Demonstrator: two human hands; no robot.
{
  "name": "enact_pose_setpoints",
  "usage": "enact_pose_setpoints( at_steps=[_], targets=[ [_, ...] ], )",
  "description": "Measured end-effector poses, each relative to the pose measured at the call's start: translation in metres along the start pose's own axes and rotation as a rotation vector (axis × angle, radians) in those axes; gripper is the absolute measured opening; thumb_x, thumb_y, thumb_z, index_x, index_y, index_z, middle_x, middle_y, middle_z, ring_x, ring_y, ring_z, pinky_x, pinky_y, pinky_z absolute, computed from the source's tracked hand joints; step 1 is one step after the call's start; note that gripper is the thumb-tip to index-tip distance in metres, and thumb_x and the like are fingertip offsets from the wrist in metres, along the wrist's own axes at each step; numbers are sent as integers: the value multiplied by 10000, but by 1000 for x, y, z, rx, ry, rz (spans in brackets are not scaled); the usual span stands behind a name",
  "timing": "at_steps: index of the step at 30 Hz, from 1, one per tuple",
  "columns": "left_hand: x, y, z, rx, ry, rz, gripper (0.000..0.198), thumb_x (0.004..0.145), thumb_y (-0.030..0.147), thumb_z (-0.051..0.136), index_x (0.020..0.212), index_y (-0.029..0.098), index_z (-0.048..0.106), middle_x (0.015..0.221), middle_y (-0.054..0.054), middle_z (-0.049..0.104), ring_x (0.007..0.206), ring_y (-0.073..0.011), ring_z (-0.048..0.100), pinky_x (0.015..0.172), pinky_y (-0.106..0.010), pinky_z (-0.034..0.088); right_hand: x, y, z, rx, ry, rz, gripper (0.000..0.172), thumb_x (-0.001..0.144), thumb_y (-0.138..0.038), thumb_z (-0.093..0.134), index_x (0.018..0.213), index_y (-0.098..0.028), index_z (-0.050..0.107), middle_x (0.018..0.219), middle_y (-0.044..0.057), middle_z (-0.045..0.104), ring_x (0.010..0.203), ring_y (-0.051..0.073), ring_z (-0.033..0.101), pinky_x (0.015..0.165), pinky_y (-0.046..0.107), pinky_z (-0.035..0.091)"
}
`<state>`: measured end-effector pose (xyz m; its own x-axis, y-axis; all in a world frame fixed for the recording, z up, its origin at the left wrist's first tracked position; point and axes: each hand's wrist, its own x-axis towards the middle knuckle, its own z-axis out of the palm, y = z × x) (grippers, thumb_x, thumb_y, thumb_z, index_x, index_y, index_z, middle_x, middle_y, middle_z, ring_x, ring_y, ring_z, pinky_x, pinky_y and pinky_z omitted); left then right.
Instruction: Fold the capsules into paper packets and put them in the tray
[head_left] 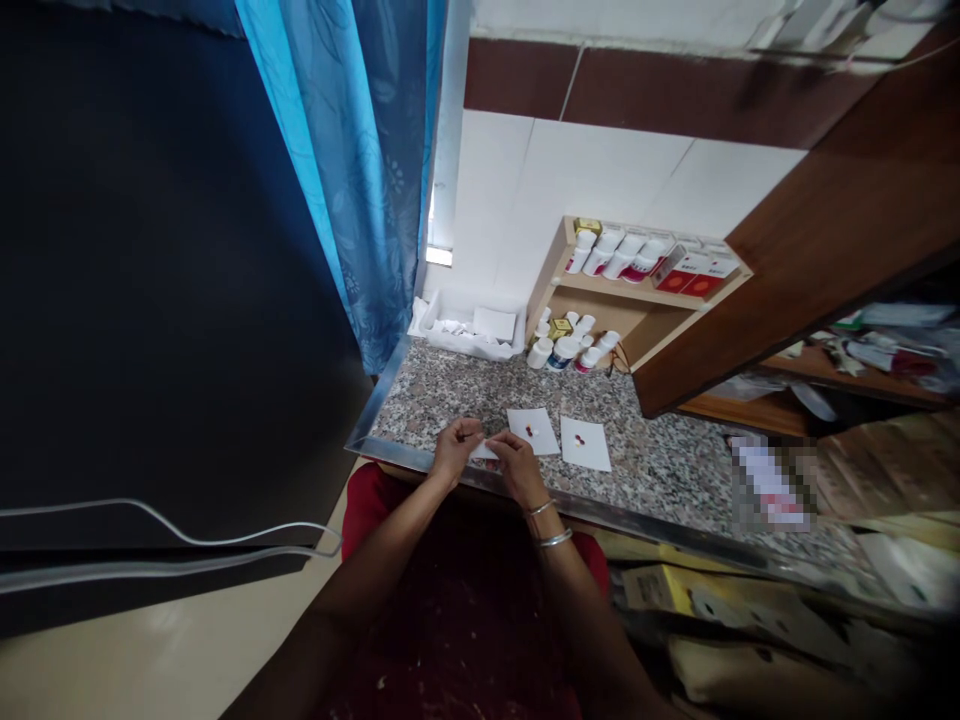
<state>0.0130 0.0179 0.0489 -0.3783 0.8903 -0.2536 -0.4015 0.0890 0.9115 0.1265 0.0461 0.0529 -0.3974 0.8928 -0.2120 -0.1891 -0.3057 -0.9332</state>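
Note:
My left hand [454, 447] and my right hand [514, 462] meet at the near edge of a speckled granite counter [645, 455]. Both pinch a small white paper [484, 449] held between them, fingers closed on it. Just beyond lie two more white paper squares, one [533, 430] with small red and white pills on it, the other [585, 443] to its right with red pills. Two metal bangles sit on my right wrist.
A small wooden shelf [637, 290] at the back holds white bottles and red boxes; more bottles stand under it. A white tray [471, 333] sits at the back left by a blue curtain [360, 170]. Cluttered shelves and boxes fill the right side.

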Motion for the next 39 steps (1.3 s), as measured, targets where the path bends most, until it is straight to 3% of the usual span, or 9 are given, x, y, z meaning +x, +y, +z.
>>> enact_pose_setpoints(
  at_steps=[9,14,17,21,26,30,34,39],
  targets=[
    [-5,5,2,40,-45,24,389,570,256,693,932,151,597,687,16,570,525,-73,513,496,-177,388,-1,-5,-3,-69,-1,-32,173,608,-335,646,591,-185,563,533,-46,498,496,98,447,449,218,387],
    [2,11,-8,-28,76,74,403,585,282,680,949,146,576,611,50,496,499,-62,487,479,-167,379,-3,-10,-19,-93,117,-90,181,659,-362,608,624,-195,548,493,-55,474,438,92,419,442,224,349],
    [4,13,-11,-47,122,122,374,597,266,672,939,146,582,589,63,437,488,-44,452,461,-146,351,-6,-15,-24,-246,125,-231,213,655,-356,644,803,-206,609,715,-7,573,605,115,498,543,228,404],
    [-2,16,-5,-22,81,91,391,623,291,653,984,169,569,632,47,452,494,-45,449,420,-133,324,-11,-23,-17,-487,-76,-411,271,662,-321,672,928,-276,644,1139,42,514,921,181,514,730,295,436],
    [-11,16,4,-29,-18,17,443,610,298,663,1023,191,545,729,25,489,515,-46,470,399,-126,325,-8,-22,-7,-531,-178,-500,124,665,-310,683,787,-288,685,1180,19,499,1064,201,466,917,364,361],
    [-10,12,3,-42,-47,-14,483,588,289,676,1037,187,531,731,25,495,501,-45,465,403,-136,344,-7,-14,-4,-474,-145,-430,74,648,-322,691,700,-270,689,1126,23,534,1047,201,485,920,361,358],
    [-8,9,0,49,-99,-15,492,603,261,658,1071,188,527,667,44,475,454,-35,420,387,-138,324,-8,-10,-3,-457,-77,-282,105,626,-336,689,625,-232,673,1003,33,583,948,197,533,826,333,412],
    [-5,8,-6,263,-234,55,502,625,207,637,1118,213,541,650,43,487,432,-34,390,395,-147,315,-10,-8,-6,-316,-108,24,211,566,-362,709,551,-180,602,610,-11,596,613,138,553,592,264,436]
  ],
)
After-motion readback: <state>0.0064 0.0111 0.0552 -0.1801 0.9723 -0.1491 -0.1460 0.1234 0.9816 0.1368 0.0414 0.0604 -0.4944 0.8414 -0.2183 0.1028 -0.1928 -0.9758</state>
